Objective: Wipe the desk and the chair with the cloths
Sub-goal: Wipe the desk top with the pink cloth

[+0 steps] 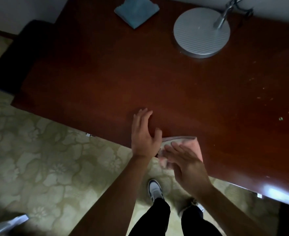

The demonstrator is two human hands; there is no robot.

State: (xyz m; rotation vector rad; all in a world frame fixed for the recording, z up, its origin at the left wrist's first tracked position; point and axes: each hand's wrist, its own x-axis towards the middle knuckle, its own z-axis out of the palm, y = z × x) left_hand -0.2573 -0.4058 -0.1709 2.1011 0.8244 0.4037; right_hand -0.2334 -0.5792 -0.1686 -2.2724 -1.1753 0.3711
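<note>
Right hand, fingers flat, presses the pink cloth at the desk edge, lower centre; left hand rests spread beside it. I judge the overhanging cloth may slip off. Blue cloth lies unused, top centre.

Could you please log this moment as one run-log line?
left hand: open, on desk | right hand: open, over pink cloth | blue cloth: untouched

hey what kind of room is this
Probably a hotel room or bedroom: a dark wooden desk, a metal lamp base on it, and floral patterned carpet underfoot.
</note>
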